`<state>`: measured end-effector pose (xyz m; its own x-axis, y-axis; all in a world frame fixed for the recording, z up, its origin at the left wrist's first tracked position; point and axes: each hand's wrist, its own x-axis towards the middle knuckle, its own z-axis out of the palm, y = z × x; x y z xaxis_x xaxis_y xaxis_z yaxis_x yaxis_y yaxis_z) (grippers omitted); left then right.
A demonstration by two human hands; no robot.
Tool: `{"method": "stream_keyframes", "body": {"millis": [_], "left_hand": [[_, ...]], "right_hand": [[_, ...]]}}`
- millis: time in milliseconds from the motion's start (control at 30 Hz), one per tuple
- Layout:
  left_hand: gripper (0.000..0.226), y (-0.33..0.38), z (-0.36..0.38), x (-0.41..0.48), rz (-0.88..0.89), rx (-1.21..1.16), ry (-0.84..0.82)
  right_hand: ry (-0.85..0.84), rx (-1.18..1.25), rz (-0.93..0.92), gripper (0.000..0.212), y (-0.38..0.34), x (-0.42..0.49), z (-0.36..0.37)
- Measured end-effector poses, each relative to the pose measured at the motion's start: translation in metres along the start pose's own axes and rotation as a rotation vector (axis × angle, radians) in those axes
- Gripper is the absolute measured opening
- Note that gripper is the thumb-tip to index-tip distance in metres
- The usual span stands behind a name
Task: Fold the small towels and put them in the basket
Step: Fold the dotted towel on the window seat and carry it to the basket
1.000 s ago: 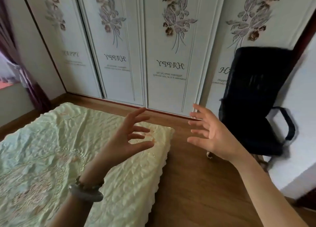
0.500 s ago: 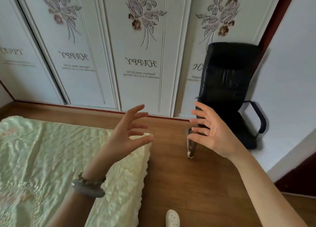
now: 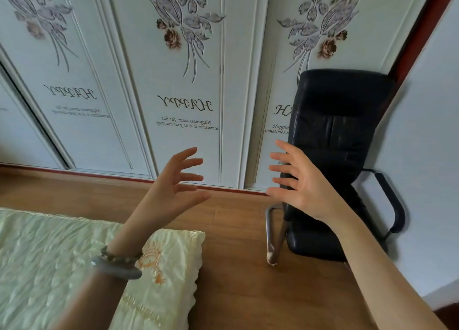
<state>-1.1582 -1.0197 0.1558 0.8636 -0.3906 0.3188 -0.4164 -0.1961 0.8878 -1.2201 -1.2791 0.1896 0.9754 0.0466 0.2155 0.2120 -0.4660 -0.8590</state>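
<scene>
Left hand: grip open, fingers spread, empty, above the bed.
Right hand: grip open, empty, before one black chair.
Bracelets: two, left wrist.

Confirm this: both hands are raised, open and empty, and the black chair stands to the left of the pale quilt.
One thing is wrong: the black chair stands right of the pale quilt, as the head view shows. The left hand and right hand are indeed raised, open and empty.
</scene>
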Motion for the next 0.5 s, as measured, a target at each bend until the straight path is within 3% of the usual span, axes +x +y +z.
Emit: {"method": "stream_keyframes", "body": {"millis": [500], "left_hand": [[0.086, -0.118, -0.022, 0.226, -0.029, 0.060, 0.056]], "right_hand": [[-0.065, 0.065, 0.005, 0.084, 0.108, 0.254, -0.016]]}}
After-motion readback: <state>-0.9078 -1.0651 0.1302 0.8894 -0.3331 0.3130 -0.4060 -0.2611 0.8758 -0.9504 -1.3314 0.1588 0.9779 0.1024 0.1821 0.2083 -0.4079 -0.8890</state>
